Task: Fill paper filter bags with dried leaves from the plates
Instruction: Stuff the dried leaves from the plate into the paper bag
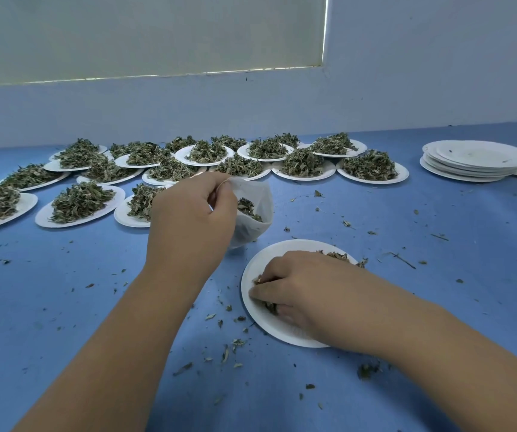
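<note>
Filter bag [262, 190], one; plate stack [469, 165], one.

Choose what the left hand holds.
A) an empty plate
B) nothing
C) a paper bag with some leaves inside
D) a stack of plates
C: the left hand pinches the rim of the open bag, and leaves show inside it; the right hand is the one on the plate.
</note>
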Demonstrator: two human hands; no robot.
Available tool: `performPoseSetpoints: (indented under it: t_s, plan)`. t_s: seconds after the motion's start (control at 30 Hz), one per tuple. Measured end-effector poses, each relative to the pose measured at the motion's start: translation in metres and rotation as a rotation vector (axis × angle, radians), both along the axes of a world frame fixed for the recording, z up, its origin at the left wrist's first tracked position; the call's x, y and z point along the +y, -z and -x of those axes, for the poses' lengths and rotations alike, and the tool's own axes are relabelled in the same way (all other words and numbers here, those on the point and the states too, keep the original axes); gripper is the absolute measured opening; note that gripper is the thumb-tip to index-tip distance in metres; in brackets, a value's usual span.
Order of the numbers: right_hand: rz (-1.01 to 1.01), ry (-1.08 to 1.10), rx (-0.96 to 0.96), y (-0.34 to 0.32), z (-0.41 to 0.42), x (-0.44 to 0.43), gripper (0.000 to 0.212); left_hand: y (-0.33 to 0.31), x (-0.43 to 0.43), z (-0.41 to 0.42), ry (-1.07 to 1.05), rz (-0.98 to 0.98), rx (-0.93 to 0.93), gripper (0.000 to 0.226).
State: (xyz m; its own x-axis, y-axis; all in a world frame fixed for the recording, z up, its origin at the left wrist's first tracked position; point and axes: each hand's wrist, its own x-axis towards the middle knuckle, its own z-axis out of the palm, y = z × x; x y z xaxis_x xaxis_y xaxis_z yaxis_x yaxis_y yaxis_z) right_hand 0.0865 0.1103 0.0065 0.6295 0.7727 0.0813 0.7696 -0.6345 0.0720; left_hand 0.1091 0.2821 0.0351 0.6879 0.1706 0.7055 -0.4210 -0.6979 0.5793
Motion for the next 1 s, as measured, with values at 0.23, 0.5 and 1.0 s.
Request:
performPoseSetpoints:
  t_s: [0.23, 0.5, 1.0]
  plan:
    - [-0.018, 0.013, 0.007, -0.001, 0.000, 0.001, 0.030, 0.001, 0.000, 0.000, 0.005, 0.009, 0.016, 0.023]
    - [-0.275, 0.088, 0.177, -0.005, -0.001, -0.003, 0.028, 0.000, 0.001, 0.000, -0.001, 0.014, 0.014, 0.022]
    - [-0.973, 0.155, 0.617, -0.031, 0.002, -0.026, 0.029, 0.000, -0.003, 0.002, 0.007, -0.035, -0.041, 0.025]
